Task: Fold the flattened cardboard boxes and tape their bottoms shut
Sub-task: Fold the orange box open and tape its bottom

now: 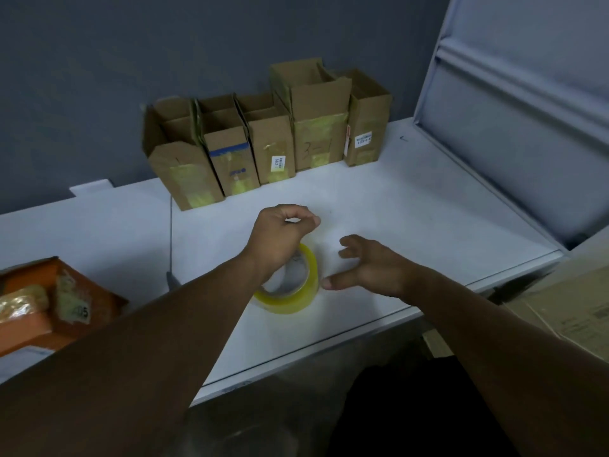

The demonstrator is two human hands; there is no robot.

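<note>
A big white bench (412, 206) stands by a grey wall. Five folded cardboard boxes (273, 143) stand in a row at the back of it, open at the top, with yellow tape on their fronts. Flat cardboard (573, 311) lies low on the right. An orange box (39, 324) sits on the left. A yellow tape roll (296, 298) rests mid-bench. The left hand (280, 239) hangs above it, fingers curled to the thumb; I cannot tell if its grip holds anything. The right hand (372, 268) is just beside the roll, grip wide.
</note>
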